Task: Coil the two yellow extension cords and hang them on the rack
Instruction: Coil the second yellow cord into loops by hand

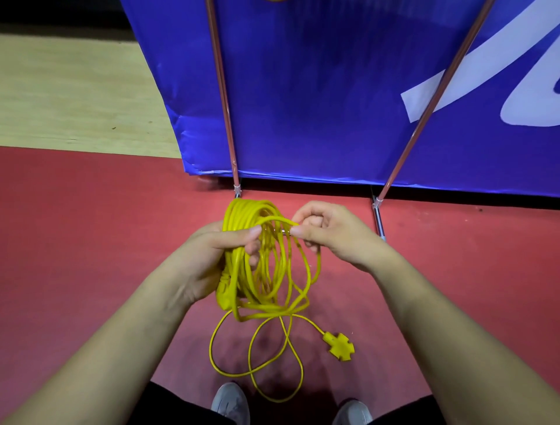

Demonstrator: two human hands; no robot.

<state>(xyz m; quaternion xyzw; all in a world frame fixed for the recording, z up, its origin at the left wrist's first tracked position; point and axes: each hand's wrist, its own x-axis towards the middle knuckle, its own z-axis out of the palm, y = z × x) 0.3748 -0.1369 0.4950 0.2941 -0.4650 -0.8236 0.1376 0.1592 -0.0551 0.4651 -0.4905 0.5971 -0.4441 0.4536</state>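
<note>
A yellow extension cord (257, 264) hangs as a bundle of several loops from my left hand (212, 251), which is closed around the top of the coil. My right hand (327, 230) pinches one strand of the same cord just right of the coil's top. Loose loops (257, 358) trail down onto the red floor. The cord's cross-shaped yellow socket end (341, 347) lies on the floor at lower right. The rack's metal poles (225, 100) rise in front of me, their feet on the floor. At the very top edge, a bit of yellow (274, 1) shows.
A blue banner (318, 91) with white lettering stands behind the poles. A second slanted pole (424, 121) ends in a floor bar (378, 221) right of my right hand. Wooden flooring (75, 91) lies at upper left. My grey shoes (231, 403) show at the bottom.
</note>
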